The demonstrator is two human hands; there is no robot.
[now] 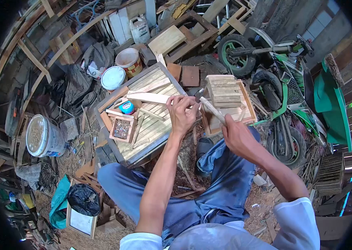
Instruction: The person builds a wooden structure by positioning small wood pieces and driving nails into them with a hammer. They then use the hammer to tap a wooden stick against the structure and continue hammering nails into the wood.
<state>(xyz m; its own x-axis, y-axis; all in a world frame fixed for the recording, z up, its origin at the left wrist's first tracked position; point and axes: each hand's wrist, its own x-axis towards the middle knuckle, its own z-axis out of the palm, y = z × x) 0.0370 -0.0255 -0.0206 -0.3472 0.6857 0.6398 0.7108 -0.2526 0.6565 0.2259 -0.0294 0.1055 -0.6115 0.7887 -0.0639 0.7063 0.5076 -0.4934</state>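
Note:
My left hand (182, 113) is closed on the right end of a pale wooden strip (147, 97), which reaches out to the left over a slatted wooden tabletop (155, 125). Gripped in my right hand (237, 135) is a hammer (212, 111) by its light wooden handle. Its dark head is up beside my left fingertips. On the tabletop, left of my hands, stand a small wooden box of nails (122, 128) and a blue tin (127, 108). Loose thin wood sticks (152, 114) lie around them.
A stack of slatted wooden pieces (224, 91) sits on a framed wooden panel (249, 109) right of the tabletop. Buckets (42, 135) stand at the left. A green minibike (286, 91) leans at the right, near a green wheelbarrow tray (330, 108). Scraps cover the floor.

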